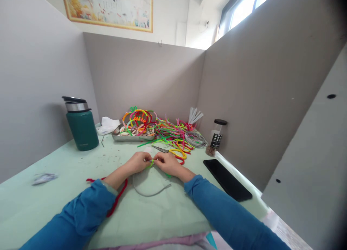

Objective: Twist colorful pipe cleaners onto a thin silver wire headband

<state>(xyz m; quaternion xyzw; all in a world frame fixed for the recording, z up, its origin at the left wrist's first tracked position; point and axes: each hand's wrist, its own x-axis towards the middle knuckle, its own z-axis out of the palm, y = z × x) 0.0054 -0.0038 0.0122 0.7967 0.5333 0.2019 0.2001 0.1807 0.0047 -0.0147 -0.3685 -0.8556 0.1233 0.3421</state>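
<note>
My left hand (138,161) and my right hand (167,163) meet at the middle of the pale green table (67,163). Both pinch a green pipe cleaner (151,164) between their fingertips, where it wraps a thin grey headband (149,192) that curves toward me on the table. A red pipe cleaner (118,197) lies under my left forearm. Small scissors (160,148) lie just beyond my hands.
A heap of coloured pipe cleaners (173,136) and a metal tray (132,136) with finished pieces sit at the back. A green flask (81,125) stands at left, a black phone (227,179) and a small jar (216,138) at right. Grey partitions enclose the table.
</note>
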